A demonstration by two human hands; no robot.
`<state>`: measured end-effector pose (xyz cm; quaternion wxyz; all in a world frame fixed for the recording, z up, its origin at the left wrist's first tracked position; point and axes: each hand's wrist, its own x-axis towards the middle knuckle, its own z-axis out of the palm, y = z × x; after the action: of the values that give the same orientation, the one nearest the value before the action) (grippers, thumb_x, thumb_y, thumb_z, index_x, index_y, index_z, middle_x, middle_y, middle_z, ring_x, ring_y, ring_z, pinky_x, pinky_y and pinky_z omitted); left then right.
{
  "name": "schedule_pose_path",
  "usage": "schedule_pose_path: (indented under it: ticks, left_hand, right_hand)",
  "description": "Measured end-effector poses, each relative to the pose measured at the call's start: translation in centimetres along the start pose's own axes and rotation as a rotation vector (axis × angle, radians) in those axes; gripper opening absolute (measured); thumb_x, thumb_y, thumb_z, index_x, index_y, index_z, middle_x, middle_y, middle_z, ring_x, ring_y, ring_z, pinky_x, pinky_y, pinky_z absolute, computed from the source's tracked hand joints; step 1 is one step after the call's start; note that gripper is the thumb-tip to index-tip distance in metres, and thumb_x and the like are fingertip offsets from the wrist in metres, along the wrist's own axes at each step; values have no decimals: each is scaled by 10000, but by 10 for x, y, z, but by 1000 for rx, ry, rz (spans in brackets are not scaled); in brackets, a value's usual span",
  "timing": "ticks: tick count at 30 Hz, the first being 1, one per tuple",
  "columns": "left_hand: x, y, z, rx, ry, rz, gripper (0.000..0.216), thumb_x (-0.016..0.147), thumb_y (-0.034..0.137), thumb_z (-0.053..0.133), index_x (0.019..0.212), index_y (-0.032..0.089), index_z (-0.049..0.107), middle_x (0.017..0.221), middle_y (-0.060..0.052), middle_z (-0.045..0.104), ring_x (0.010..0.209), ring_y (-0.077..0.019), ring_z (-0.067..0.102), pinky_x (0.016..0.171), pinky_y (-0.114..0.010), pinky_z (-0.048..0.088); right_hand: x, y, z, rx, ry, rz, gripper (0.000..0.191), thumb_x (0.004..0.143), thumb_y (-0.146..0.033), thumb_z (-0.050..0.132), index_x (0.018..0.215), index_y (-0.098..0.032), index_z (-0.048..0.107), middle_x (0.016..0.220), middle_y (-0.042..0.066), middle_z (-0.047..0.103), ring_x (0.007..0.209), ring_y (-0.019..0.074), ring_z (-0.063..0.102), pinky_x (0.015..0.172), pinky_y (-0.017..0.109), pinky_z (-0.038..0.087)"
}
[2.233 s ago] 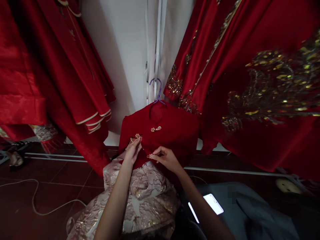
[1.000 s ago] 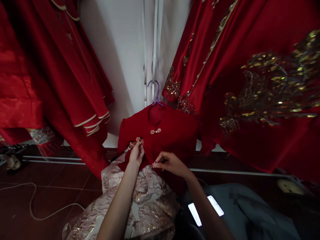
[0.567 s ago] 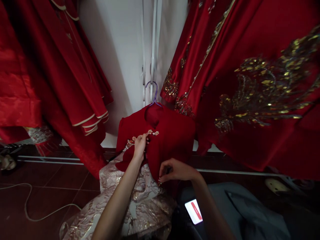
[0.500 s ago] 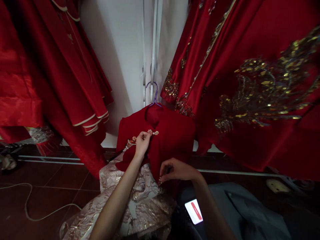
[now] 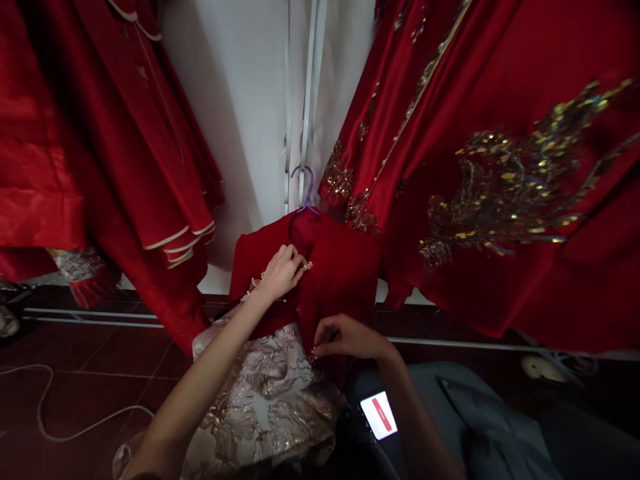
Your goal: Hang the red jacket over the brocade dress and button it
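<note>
A short red jacket (image 5: 345,267) hangs by a purple hanger (image 5: 309,190) against the wall. Across its chest lies a beaded trim (image 5: 253,285) with pearl-like beads, partly covered by my left hand (image 5: 284,272). The fingers of that hand are pinched on the trim near the front opening, where a few beads show past the fingertips. Lower down, beside the jacket's front edge, my right hand (image 5: 347,335) pinches a small beaded piece, mostly hidden and too dark to name. Pale brocade fabric (image 5: 270,393) with a metallic sheen spreads below the jacket.
Red garments (image 5: 165,153) hang at left; another red garment with gold sequins (image 5: 520,180) hangs at right. A lit phone (image 5: 379,415) lies below my right hand by grey-blue cloth (image 5: 425,393). A white cable (image 5: 47,417) crosses the tiled floor. A rack bar (image 5: 450,344) runs low.
My left hand has turned and shifted over the trim, covering more of it. My right hand keeps its pinch in nearly the same place. The view has moved slightly.
</note>
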<state>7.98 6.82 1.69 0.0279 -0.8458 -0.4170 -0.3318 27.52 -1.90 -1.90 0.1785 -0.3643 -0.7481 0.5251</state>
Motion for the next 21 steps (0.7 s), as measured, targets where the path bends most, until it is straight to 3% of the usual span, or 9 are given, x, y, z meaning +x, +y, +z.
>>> schedule_pose_path:
  ticks: [6, 11, 17, 21]
  left_hand:
    - [1, 1, -8, -39, -41, 56, 126, 838, 263, 499, 895, 190, 585, 1041, -90, 539, 1023, -239, 434, 928, -412, 303]
    - [3, 6, -8, -270, -29, 42, 51, 813, 234, 524, 816, 218, 573, 832, -57, 593, 946, -219, 479, 1054, -447, 174]
    - [5, 6, -9, -795, 46, -232, 117, 681, 222, 684, 654, 254, 574, 628, -11, 577, 855, -210, 519, 1113, -446, 83]
    - [0, 4, -11, -887, 59, -335, 128, 662, 234, 711, 663, 256, 585, 694, -11, 623, 875, -208, 519, 1116, -428, 35]
  right_hand:
    - [4, 4, 4, -23, -9, 3, 320, 632, -452, 713, 799, -183, 672, 751, 24, 686, 697, 161, 624, 640, 271, 470]
    - [8, 5, 6, -5, 18, -28, 314, 638, -448, 711, 798, -180, 674, 789, 29, 691, 730, 164, 628, 674, 275, 475]
    - [10, 10, 10, 26, 2, -19, 318, 627, -455, 716, 782, -180, 673, 755, 20, 689, 711, 159, 632, 653, 260, 474]
    - [16, 14, 12, -44, 25, -45, 278, 676, -441, 682, 773, -180, 665, 739, 23, 685, 683, 158, 625, 643, 267, 477]
